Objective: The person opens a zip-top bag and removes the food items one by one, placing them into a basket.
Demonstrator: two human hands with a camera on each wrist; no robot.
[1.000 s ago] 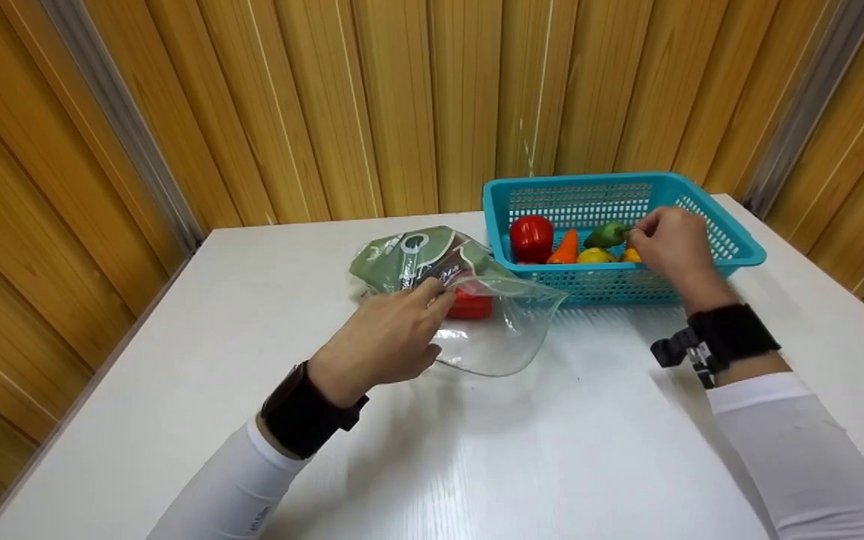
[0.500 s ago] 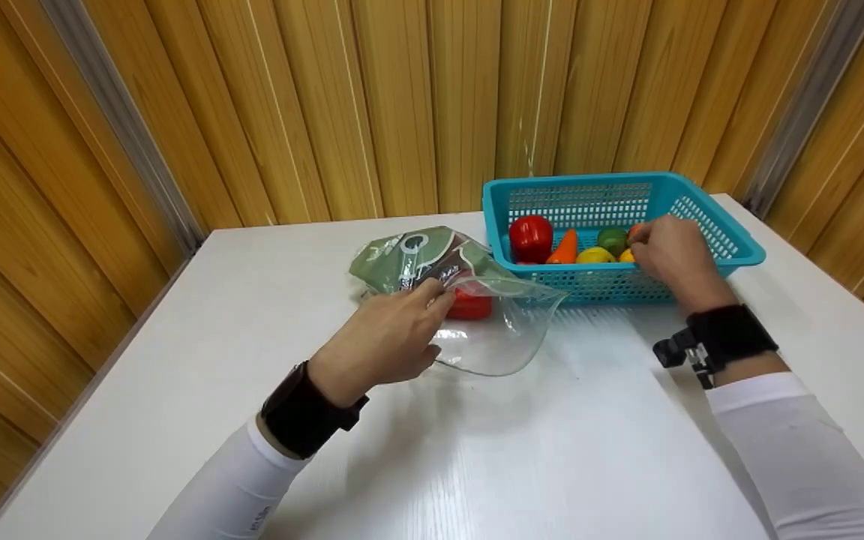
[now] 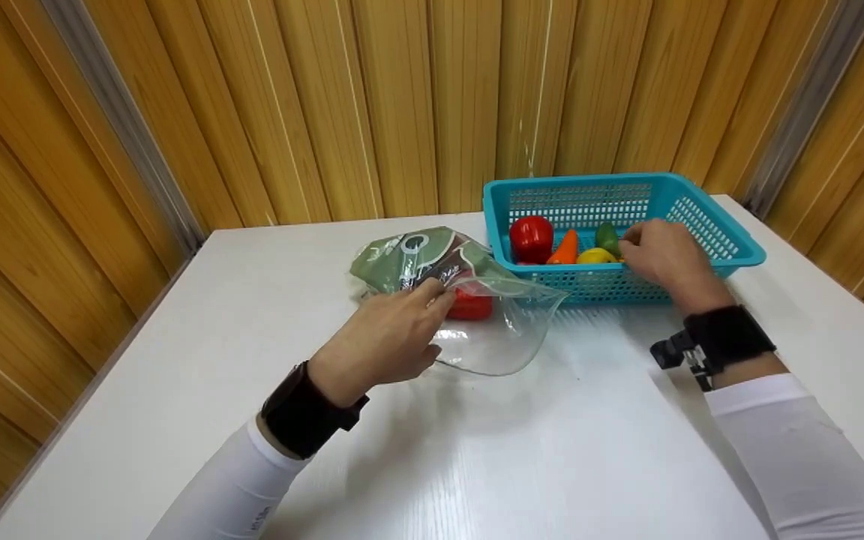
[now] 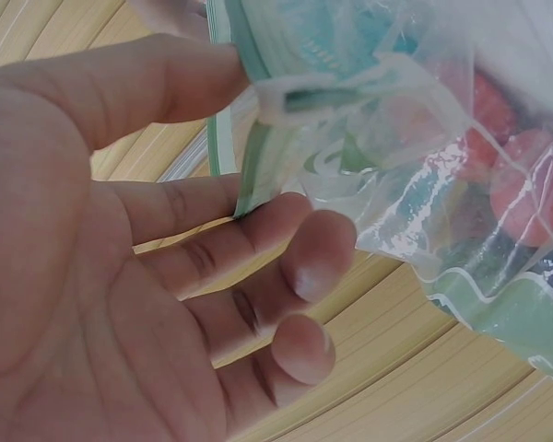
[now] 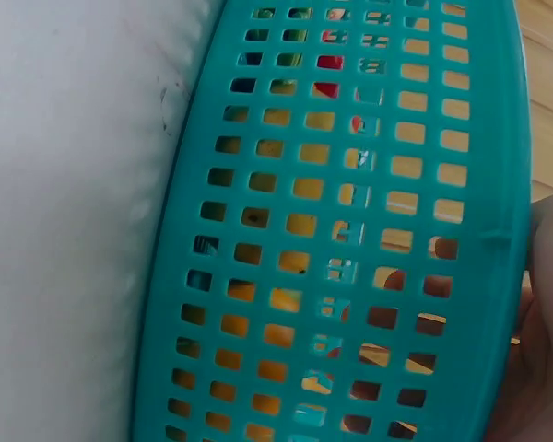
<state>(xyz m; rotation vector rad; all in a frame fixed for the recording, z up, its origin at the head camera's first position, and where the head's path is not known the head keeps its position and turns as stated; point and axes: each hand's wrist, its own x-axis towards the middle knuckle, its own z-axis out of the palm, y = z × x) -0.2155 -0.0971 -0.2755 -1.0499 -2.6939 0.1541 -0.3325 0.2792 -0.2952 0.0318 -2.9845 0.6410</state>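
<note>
My left hand (image 3: 387,334) pinches the mouth edge of a clear plastic bag (image 3: 417,259) with green print; in the left wrist view the thumb and index finger (image 4: 184,207) meet at its rim. A red item (image 3: 469,305) shows through the film, and the left wrist view has several reddish round things (image 4: 535,189) inside. My right hand (image 3: 668,255) reaches over the front rim of a teal basket (image 3: 578,181), fingers bent beside a green oval fruit or vegetable (image 3: 607,238). Its fingertips are partly hidden, so whether it grips anything is unclear.
Inside the basket lie a red bell pepper (image 3: 531,238), an orange tapered vegetable (image 3: 565,247) and a yellow fruit (image 3: 595,256). The basket stands at the back right of the white table (image 3: 522,450), against a wood-patterned wall (image 3: 342,112).
The right hand was at a green item's stem, then dipped lower and shifted slightly left. The green item beside it has changed its pose. The left hand and bag stay put.
</note>
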